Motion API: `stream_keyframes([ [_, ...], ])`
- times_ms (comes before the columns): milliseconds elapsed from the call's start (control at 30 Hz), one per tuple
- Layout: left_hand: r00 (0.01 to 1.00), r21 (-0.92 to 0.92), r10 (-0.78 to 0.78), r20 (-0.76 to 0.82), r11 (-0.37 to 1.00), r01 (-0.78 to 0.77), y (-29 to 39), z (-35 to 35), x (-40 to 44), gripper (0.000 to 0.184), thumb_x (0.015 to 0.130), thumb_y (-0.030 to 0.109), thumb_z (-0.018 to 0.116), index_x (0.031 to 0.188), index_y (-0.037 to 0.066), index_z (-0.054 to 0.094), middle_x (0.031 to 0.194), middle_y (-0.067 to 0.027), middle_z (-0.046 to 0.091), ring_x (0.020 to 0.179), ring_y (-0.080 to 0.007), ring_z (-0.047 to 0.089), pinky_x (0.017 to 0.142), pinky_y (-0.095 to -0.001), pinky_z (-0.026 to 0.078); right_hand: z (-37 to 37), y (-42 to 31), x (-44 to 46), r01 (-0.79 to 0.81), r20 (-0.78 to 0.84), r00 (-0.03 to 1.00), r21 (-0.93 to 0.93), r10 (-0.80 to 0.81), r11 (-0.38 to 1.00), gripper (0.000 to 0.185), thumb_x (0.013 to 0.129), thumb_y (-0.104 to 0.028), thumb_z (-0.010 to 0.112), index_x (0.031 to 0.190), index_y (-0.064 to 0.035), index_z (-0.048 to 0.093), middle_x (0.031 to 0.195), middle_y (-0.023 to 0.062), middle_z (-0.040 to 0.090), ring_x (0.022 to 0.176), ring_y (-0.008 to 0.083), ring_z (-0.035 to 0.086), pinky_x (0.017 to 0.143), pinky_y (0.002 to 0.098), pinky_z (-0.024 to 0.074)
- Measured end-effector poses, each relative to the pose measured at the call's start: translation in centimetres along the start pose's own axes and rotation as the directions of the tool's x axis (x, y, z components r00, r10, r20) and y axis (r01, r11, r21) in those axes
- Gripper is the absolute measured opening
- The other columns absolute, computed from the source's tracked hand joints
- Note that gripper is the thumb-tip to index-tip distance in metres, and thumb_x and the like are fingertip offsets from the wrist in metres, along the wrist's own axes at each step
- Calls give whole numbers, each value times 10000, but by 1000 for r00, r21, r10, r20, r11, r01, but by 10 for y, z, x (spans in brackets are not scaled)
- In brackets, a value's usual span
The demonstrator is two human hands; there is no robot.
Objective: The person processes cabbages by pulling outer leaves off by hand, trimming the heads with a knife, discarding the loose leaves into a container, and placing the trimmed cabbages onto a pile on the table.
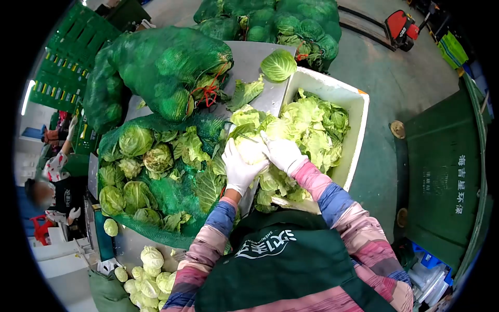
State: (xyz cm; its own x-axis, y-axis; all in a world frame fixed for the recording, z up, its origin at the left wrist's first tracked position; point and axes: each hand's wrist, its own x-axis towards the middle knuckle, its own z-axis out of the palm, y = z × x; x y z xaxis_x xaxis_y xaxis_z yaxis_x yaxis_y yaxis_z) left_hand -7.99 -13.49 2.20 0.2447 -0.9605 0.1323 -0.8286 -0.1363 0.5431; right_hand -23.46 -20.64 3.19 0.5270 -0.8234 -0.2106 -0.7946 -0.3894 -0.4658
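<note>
My left hand (241,169), in a white glove, is closed around the side of a pale trimmed cabbage (250,151). My right hand (283,155), gloved too, is closed at the cabbage's right side. A thin grey strip, which looks like a knife blade (249,138), lies across the cabbage top from the right fingers; its handle is hidden. Beneath and right of my hands, loose cabbage leaves (317,130) fill a white foam box (356,140). An opened green net bag (176,195) with untrimmed cabbages (136,140) lies left of my left hand.
A full net sack (161,67) sits at the back left of the metal table (249,57), near a single cabbage (278,65). Trimmed cabbages (150,281) are piled front left. Right are a green bin (442,171) and a pallet jack (400,31). Another person (60,192) stands left.
</note>
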Motion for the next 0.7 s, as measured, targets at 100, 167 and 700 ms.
stream_keyframes([
  [100,1000,-30,-5,17,1000,6,0,-4,-4,1152,515,427,853,1354,-111,273,1319,-269,374,1200,-410,370,1034,-448,313,-4,2,9,34,8,999,48,-34,998,559,955,-492,349,1291,-78,519,820,189,665,768,356,645,685,448,508],
  [167,1000,-56,-3,21,998,4,0,-5,-6,1137,524,412,855,1349,-118,278,1317,-264,375,1206,-401,369,1042,-442,301,1,15,28,-10,24,1000,102,7,995,552,949,-511,353,1207,-78,578,850,199,665,798,362,644,719,447,504],
  [700,987,-243,37,157,970,2,-49,-46,-32,1117,522,235,897,1409,-6,264,1383,-198,379,1269,-308,415,1080,-372,340,83,59,-3,-416,107,893,564,437,714,635,791,-520,642,1160,-4,606,836,151,695,699,271,661,692,353,524],
])
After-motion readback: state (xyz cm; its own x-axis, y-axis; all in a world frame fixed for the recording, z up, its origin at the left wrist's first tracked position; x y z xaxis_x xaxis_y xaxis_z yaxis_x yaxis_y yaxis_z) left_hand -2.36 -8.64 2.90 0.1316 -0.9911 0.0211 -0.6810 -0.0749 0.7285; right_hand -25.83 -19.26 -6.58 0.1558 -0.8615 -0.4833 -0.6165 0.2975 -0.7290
